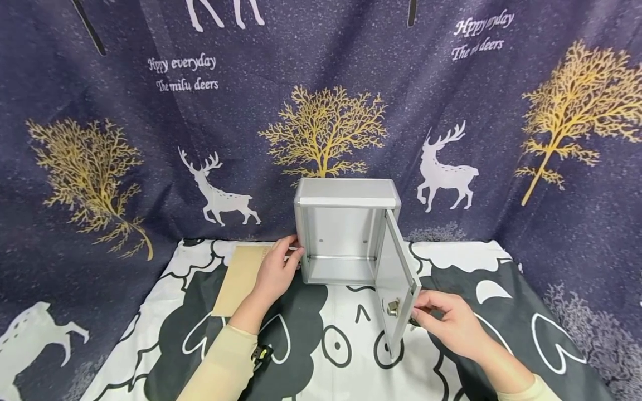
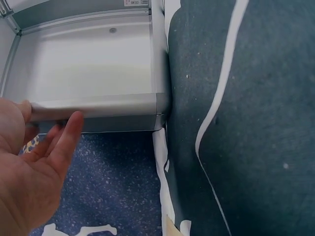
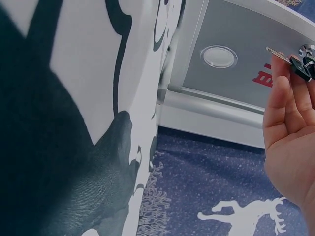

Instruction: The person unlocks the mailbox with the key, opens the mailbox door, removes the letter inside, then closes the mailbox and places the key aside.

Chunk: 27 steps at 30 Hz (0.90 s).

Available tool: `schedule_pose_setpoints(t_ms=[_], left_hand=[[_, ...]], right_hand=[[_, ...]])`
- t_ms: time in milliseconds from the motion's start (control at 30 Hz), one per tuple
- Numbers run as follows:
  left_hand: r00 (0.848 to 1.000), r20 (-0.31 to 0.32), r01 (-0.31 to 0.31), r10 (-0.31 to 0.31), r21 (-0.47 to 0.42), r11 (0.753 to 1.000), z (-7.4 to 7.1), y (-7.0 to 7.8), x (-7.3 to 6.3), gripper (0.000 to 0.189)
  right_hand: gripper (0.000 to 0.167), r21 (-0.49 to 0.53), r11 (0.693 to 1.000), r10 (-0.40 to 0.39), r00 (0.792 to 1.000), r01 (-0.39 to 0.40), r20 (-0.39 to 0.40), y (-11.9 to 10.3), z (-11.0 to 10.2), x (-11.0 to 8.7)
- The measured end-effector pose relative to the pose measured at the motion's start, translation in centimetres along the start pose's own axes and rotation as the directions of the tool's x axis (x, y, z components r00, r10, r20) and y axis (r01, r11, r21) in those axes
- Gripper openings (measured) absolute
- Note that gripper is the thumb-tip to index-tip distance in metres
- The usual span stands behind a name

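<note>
A grey metal box (image 1: 346, 192) stands upright, and its hinged door (image 1: 396, 278) is swung out toward me on the right. Inside the door is a lock with a metal cam (image 1: 393, 308). My left hand (image 1: 278, 267) rests against the box's left side; in the left wrist view, the fingers (image 2: 69, 140) lie along its edge. At the door's outer face, my right hand (image 1: 451, 323) pinches a black-headed key (image 3: 300, 68) at the lock cylinder (image 3: 307, 50). A second key (image 3: 276, 54) sticks out beside the fingertips. The right hand partly hides the lock.
A brown paper envelope (image 1: 241, 278) lies left of the box, partly under the left forearm. A cloth with cartoon prints (image 1: 351, 373) covers the table. Behind the box hangs a dark blue curtain (image 1: 321, 55) with deer and trees.
</note>
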<state>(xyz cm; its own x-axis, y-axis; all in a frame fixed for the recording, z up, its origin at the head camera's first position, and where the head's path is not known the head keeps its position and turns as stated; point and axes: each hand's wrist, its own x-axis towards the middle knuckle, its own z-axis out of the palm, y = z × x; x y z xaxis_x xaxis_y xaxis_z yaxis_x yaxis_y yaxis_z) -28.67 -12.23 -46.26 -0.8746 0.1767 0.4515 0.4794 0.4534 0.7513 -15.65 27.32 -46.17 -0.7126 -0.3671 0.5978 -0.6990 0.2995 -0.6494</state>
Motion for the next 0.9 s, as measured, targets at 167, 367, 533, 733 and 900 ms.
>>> schedule_pose_setpoints(t_ms=[167, 367, 533, 733, 900], left_hand=[[1.0, 0.003, 0.018, -0.017, -0.037, 0.999, -0.17, 0.14, -0.09, 0.039], [1.0, -0.001, 0.025, -0.025, -0.059, 0.998, -0.15, -0.01, -0.11, 0.039], [1.0, -0.003, 0.027, -0.027, -0.072, 0.997, -0.04, -0.24, -0.07, 0.038], [0.999, -0.004, 0.032, -0.033, -0.083, 0.996, 0.05, -0.12, -0.04, 0.038], [0.999, -0.004, 0.039, -0.04, -0.084, 0.996, 0.06, -0.18, -0.06, 0.039]], right_hand=[[0.046, -0.002, 1.0, 0.01, 1.0, -0.01, 0.01, -0.1, 0.06, 0.22], [0.045, 0.012, 1.0, 0.011, 1.0, -0.011, 0.019, -0.2, 0.25, 0.46], [0.045, 0.031, 0.999, 0.008, 1.0, -0.009, 0.023, -0.47, 0.46, 0.64], [0.041, 0.037, 0.998, 0.05, 0.997, -0.052, 0.051, -0.64, 0.57, 0.85], [0.04, 0.019, 0.998, 0.05, 0.997, -0.052, 0.065, -0.63, 0.77, 1.0]])
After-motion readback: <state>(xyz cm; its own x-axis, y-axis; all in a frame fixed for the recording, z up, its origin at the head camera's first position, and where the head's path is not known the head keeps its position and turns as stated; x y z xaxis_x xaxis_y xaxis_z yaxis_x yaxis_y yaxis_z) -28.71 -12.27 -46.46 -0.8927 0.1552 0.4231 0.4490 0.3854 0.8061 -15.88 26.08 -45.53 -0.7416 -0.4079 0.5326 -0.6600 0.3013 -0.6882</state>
